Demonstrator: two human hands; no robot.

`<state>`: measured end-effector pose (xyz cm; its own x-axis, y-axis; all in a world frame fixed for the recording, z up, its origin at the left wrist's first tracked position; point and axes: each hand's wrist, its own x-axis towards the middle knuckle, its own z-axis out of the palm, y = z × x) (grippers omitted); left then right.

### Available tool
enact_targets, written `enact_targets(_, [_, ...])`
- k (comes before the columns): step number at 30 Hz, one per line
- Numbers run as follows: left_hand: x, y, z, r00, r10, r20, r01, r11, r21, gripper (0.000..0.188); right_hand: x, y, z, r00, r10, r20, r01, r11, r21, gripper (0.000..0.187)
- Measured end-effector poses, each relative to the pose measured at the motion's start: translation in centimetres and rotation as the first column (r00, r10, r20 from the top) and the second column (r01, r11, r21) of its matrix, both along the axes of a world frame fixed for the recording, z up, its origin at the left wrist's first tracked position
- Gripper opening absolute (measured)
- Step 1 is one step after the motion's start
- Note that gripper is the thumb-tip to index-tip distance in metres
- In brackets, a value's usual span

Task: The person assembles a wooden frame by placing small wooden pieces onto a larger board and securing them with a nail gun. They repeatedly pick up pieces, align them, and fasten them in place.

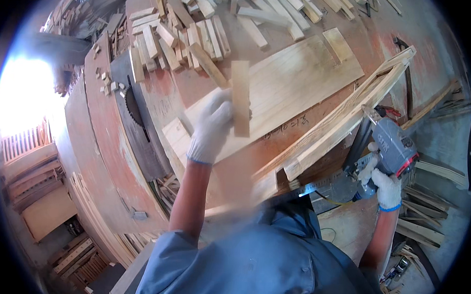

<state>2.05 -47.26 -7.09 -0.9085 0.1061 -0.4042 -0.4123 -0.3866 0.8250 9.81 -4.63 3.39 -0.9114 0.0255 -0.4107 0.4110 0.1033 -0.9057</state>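
My left hand, in a white knit glove with a blue cuff, is closed on a short flat wooden slat above a wide pale board. Its fingertips are partly hidden. At the right, my gloved right hand grips a grey and black nail gun. The tool's metal nose lies by a narrow wooden frame of long strips, which slants across the table's right edge; whether they touch, I cannot tell. A smaller wood piece lies on the far end of the board.
Cut wood blocks lie heaped at the back of the worn reddish table. A circular saw blade stands up through a grey metal plate at the left. A hammer rests beyond the frame. Scrap wood litters the right side.
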Motion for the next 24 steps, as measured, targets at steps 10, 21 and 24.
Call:
enact_targets(10, [3.2, 2.8, -1.3, 0.999, 0.01, -0.053, -0.03, 0.923, -0.384, 0.037, -0.1, -1.2, 0.7, 0.999, 0.036, -0.016, -0.034, 0.992, 0.12, 0.054])
enact_targets(21, [11.4, 5.9, 2.4, 0.967, -0.252, -0.039, 0.205, 0.858, -0.471, 0.042, -0.6, -0.6, -1.0, 0.993, 0.102, -0.061, -0.093, 0.986, 0.139, 0.051])
enact_targets(24, [11.8, 5.0, 2.2, 0.949, -0.291, -0.124, 0.222, 0.893, -0.392, 0.049, -0.6, -0.4, -1.7, 0.987, 0.143, -0.069, -0.133, 0.982, 0.131, 0.049])
